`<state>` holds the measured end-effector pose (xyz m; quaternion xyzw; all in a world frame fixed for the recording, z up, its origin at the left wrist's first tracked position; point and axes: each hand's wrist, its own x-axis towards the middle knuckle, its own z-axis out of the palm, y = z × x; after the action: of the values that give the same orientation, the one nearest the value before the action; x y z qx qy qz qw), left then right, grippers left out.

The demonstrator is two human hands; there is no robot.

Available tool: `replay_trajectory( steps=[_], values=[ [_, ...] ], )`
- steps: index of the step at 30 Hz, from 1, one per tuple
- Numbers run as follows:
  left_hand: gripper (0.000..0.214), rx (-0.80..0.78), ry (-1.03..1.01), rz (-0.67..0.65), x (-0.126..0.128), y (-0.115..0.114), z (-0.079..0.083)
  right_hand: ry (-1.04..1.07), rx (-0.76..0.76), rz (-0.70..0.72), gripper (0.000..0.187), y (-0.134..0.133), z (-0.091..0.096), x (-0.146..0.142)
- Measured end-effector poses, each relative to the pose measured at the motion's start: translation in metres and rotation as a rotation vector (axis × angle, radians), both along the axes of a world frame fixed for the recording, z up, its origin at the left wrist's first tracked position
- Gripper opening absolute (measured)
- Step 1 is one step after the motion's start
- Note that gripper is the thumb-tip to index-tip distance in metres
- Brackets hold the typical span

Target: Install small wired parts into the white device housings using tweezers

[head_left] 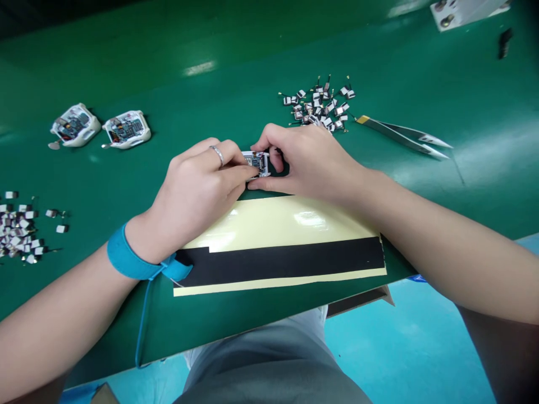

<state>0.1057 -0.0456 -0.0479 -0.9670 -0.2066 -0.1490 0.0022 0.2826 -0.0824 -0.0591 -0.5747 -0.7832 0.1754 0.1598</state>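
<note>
Electronics casing in white plastic (263,163) — my right hand (315,160) holds its edges from three o'clock; left hand (196,182) touches from nine, grip unclear.

You wear a silver-coloured ring (217,154) on one finger (229,150) of your left hand (193,182). Behind those fingers, a bright blue wrist strap (126,257) has a loose end jutting inward and a thin blue cord (142,325) trailing from it. Nearer you than the fingers are a grey top (269,373), pale trousers (316,325) and a dark sleeve (497,350).
</note>
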Motion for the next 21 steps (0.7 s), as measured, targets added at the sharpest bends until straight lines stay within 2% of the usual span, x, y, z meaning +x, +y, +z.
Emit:
replay_trajectory(
  steps=[5,13,21],
  values=[
    [0.018,0.053,-0.048,-0.038,-0.0001,0.0006,-0.0024,0.024,0.049,0.007,0.037,0.0006,-0.0035,0.0004],
    [0.020,0.036,-0.012,-0.017,-0.0002,-0.0003,-0.0001,0.064,0.111,0.040,0.036,0.0001,-0.0074,0.0036],
    [0.016,0.047,-0.096,-0.028,0.0000,-0.0003,-0.0040,0.095,0.057,0.045,0.035,0.0007,-0.0065,0.0042]
  ],
)
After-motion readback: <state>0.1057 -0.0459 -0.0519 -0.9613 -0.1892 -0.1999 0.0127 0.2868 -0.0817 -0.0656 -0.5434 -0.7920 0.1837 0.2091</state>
